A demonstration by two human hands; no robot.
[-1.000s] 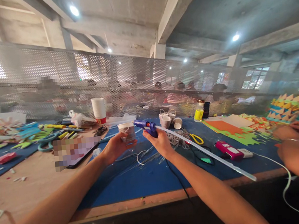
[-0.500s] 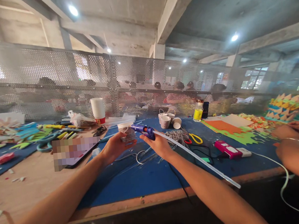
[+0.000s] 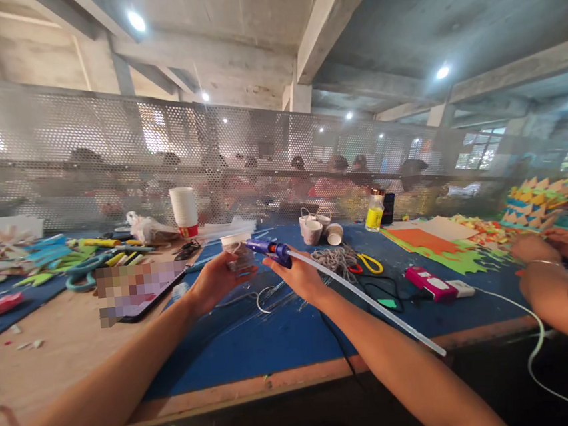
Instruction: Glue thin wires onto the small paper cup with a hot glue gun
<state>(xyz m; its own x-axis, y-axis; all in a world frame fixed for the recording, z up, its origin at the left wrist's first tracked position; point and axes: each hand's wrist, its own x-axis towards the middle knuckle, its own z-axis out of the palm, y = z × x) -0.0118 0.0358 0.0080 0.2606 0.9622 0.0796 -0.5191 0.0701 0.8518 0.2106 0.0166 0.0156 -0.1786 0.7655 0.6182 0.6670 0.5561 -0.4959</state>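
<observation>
Head view: the left hand (image 3: 215, 283) clamps its fingers on a cup (image 3: 239, 239) above the mat (image 3: 248, 357); the right hand (image 3: 297, 275) wraps its fingers round a glue gun (image 3: 270, 248), nozzle (image 3: 249, 244) beside the cup.

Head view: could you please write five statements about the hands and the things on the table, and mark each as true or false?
1. The left hand holds a white-rimmed cup. True.
2. The right hand holds scissors. False: it holds a blue glue gun.
3. A long glue stick extends from the back of the glue gun. True.
4. The tall stack of white cups lies on its side. False: it stands upright.
5. A yellow-capped bottle stands inside the cup stack. False: it stands apart.
</observation>
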